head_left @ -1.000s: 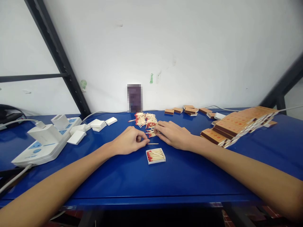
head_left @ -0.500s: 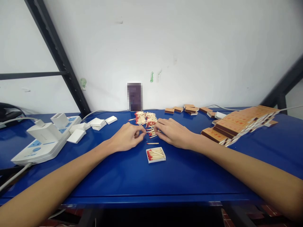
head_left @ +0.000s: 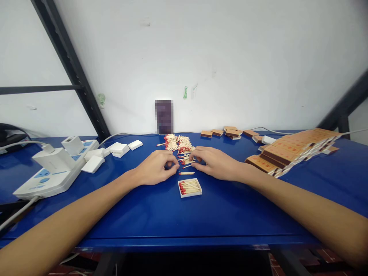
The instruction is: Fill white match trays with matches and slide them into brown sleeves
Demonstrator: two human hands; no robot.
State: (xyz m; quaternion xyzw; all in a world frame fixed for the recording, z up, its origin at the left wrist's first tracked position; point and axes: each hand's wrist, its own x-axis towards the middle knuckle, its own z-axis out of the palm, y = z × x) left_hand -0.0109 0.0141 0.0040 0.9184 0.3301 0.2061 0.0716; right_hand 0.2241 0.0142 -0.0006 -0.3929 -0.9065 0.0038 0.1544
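My left hand (head_left: 158, 167) is curled, with thumb and forefinger brought together at the left edge of the loose matches (head_left: 184, 143). Whatever its fingertips pinch, if anything, is too small to make out. Across from it, my right hand (head_left: 214, 163) rests with thumb and forefinger apart, touching the near right side of the heap. A single match (head_left: 188, 166) lies between the hands. Just in front of them, a pair of matches (head_left: 186, 173) lies on the blue table. Nearer to me sits a white matchbox tray (head_left: 190, 194) with red-headed matches in it.
Stacked brown matchboxes (head_left: 293, 147) stand at the right, with several more boxes (head_left: 233, 132) at the back. White trays (head_left: 119, 148) lie at the left beside a power strip (head_left: 69, 178) with plugs and cables. A pixelated dark panel (head_left: 165, 117) stands against the wall.
A second match now lies beside the single one in front of the heap. My right hand has shifted slightly right and its thumb and forefinger have parted more. The left has barely moved.
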